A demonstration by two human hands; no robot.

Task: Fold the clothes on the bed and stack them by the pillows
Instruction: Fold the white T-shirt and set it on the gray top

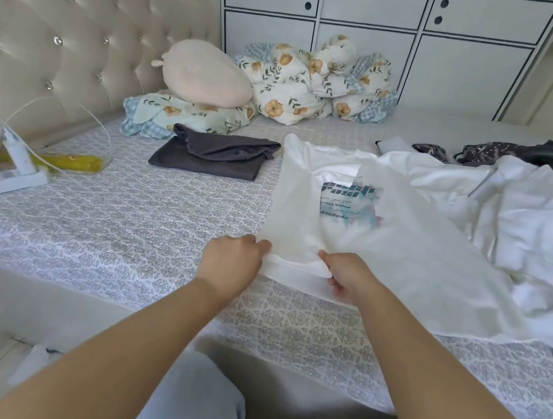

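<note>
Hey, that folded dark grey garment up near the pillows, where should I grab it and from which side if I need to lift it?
Best guess: take the dark grey garment by its near bottom edge, coming from the foot of the bed. That edge lies flat and straight on the bedsheet, while the top layer bunches toward the floral pillow. Sliding fingers under both near corners should keep the fold together.

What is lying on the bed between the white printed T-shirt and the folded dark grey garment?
Nothing: in the head view only a narrow strip of bare patterned bedsheet separates the white T-shirt from the folded dark grey garment.
</note>
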